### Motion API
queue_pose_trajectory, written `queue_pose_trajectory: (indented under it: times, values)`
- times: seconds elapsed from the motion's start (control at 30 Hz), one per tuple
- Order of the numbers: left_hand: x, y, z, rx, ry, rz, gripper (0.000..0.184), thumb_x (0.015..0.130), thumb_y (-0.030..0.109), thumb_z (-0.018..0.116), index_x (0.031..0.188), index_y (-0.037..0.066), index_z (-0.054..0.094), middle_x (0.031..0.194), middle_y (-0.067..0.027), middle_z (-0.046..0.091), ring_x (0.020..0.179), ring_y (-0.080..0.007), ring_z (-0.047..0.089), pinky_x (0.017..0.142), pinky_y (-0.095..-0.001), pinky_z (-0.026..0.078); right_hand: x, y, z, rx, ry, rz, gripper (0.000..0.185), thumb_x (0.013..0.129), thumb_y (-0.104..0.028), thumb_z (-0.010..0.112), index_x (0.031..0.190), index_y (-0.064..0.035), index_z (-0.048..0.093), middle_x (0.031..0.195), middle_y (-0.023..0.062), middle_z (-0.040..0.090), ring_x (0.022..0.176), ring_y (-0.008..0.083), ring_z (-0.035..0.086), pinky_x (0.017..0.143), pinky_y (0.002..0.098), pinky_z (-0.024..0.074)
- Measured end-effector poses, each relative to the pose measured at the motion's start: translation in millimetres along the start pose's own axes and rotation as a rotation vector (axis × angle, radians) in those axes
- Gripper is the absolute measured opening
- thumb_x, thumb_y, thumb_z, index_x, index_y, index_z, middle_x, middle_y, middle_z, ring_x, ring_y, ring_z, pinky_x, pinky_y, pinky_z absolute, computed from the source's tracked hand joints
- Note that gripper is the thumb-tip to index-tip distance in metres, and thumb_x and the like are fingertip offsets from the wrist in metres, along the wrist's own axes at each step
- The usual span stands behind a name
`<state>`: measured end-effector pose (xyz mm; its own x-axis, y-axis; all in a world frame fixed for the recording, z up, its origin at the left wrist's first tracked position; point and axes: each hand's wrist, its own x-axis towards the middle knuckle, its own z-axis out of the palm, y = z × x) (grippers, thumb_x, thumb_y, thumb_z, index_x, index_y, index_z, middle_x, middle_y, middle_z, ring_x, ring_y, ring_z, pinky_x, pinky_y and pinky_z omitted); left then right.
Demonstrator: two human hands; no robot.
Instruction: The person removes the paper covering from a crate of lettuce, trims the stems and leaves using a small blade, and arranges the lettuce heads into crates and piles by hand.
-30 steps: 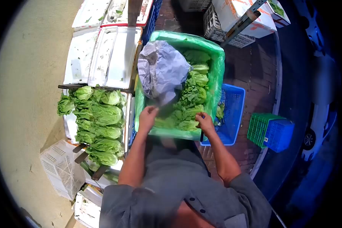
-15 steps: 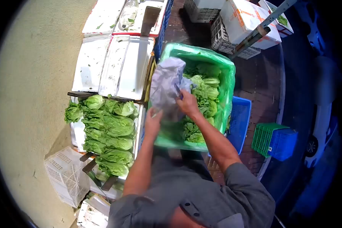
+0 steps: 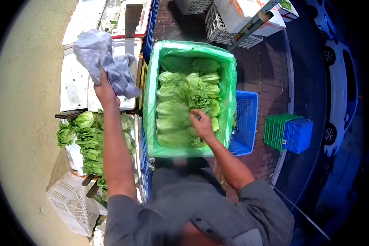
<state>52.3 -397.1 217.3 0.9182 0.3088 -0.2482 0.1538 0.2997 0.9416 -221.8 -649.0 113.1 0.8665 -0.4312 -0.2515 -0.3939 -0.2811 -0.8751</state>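
My left hand (image 3: 106, 93) grips a crumpled grey-white cloth (image 3: 97, 51) over the white foam boxes at the left. The cloth hangs loosely above and to the right of the fingers. My right hand (image 3: 201, 123) is over the lettuce heads (image 3: 170, 108) in the crate lined with green plastic (image 3: 151, 123). Its fingers are curled together; whether they hold anything is too small to tell. The lettuce lies in rows, with leafy tops along the middle.
More lettuce (image 3: 90, 141) lies on a foam box at the left, partly behind my left forearm. A blue basket (image 3: 247, 123) stands right of the lined crate. Green (image 3: 274, 131) and blue crates (image 3: 298, 135) sit by the kerb. A metal pole (image 3: 254, 24) slants at the upper right.
The cloth has moved from over the lined crate to the foam boxes with my left hand, uncovering the left rows of lettuce. My right hand has left the cloth and moved down over the lettuce.
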Motion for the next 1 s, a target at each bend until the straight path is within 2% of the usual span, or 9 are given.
queue_pose_trajectory:
  times: [0.07,0.1,0.23,0.3,0.33,0.43,0.53,0.77,1.0]
  values:
    - [36.2,-9.4,-8.1,0.165,0.062,-0.006,0.064,0.092,0.033,0.066,0.13,-0.012,0.041,0.127,-0.0221,0.053,0.108,-0.0254,0.058,0.091,-0.0384,0.049,25.0,-10.4,-30.1,-0.114,0.006,0.113,0.035,0.089,-0.027,0.066,0.109,0.0016,0.066,0.096,0.0111,0.071,0.08,0.0158,0.064,0.075,0.0303,0.051]
    - [47.6,-22.2,-15.1,0.321,0.127,0.024,0.068,0.091,0.035,0.066,0.132,-0.012,0.039,0.131,-0.0239,0.05,0.112,-0.027,0.056,0.094,-0.0392,0.048,42.9,-7.9,-35.9,-0.192,0.06,0.079,0.035,0.088,-0.028,0.065,0.107,0.0011,0.066,0.095,0.0142,0.07,0.079,0.0218,0.065,0.074,0.034,0.0508]
    - [-9.8,-33.9,-15.3,0.428,-0.036,0.019,0.071,0.092,0.037,0.065,0.136,-0.012,0.039,0.13,-0.0253,0.051,0.113,-0.0279,0.055,0.099,-0.0377,0.044,134.7,2.8,-33.8,-0.449,0.095,-0.172,0.026,0.086,-0.025,0.063,0.101,-0.0036,0.065,0.092,0.0229,0.063,0.086,0.0414,0.06,0.073,0.0457,0.0468]
    - [-55.9,-63.1,-32.6,0.57,-0.275,-0.067,0.062,0.092,0.033,0.065,0.133,-0.01,0.046,0.123,-0.0214,0.058,0.11,-0.0252,0.057,0.099,-0.0349,0.044,172.7,-2.0,-21.6,-0.498,-0.014,-0.244,0.025,0.084,-0.024,0.062,0.098,-0.0033,0.065,0.095,0.0197,0.064,0.092,0.0408,0.061,0.079,0.0472,0.048]
    - [-80.6,-87.6,-43.4,0.4,-0.343,-0.237,0.051,0.092,0.027,0.065,0.129,-0.006,0.053,0.116,-0.0159,0.063,0.106,-0.0204,0.059,0.095,-0.0306,0.045,189.4,-0.3,-13.2,-0.532,-0.044,-0.311,0.025,0.084,-0.024,0.062,0.098,-0.0032,0.064,0.095,0.0191,0.065,0.093,0.0407,0.061,0.081,0.0473,0.0486]
    - [-161.2,-98.8,-67.4,0.516,-0.46,-0.388,0.042,0.092,0.022,0.066,0.125,-0.004,0.058,0.105,-0.0086,0.065,0.097,-0.0136,0.059,0.086,-0.0258,0.046,230.2,7.7,2.1,-0.868,-0.353,-0.321,0.027,0.084,-0.027,0.061,0.098,-0.004,0.064,0.101,0.0198,0.064,0.096,0.0396,0.062,0.083,0.0477,0.0504]
    - [-210.5,-126.5,-108.6,0.536,-0.463,-0.515,0.038,0.094,0.017,0.061,0.124,-0.007,0.055,0.109,-0.0133,0.067,0.096,-0.0165,0.063,0.086,-0.0284,0.05,246.8,13.7,8.7,-1.077,-0.536,-0.196,0.029,0.084,-0.03,0.06,0.099,-0.005,0.062,0.106,0.0213,0.064,0.095,0.0382,0.064,0.08,0.048,0.0522]
    - [-232.1,-130.5,-132.0,0.459,-0.423,-0.636,0.036,0.094,0.014,0.06,0.123,-0.007,0.055,0.103,-0.0113,0.067,0.092,-0.0153,0.063,0.083,-0.0272,0.05,238.2,23.2,16.7,-1.095,-0.37,-0.258,0.027,0.086,-0.028,0.055,0.101,-0.0049,0.055,0.097,0.0199,0.066,0.09,0.0387,0.066,0.077,0.0482,0.0535]
    - [-216.6,-122.7,-113.0,0.4,-0.401,-0.635,0.04,0.094,0.016,0.062,0.125,-0.007,0.055,0.106,-0.01,0.064,0.098,-0.0131,0.059,0.089,-0.0258,0.046,224.8,12.3,6.0,-1.059,-0.284,-0.177,0.032,0.079,-0.025,0.065,0.102,-0.0055,0.053,0.099,0.0205,0.062,0.089,0.0416,0.064,0.076,0.0508,0.0518]
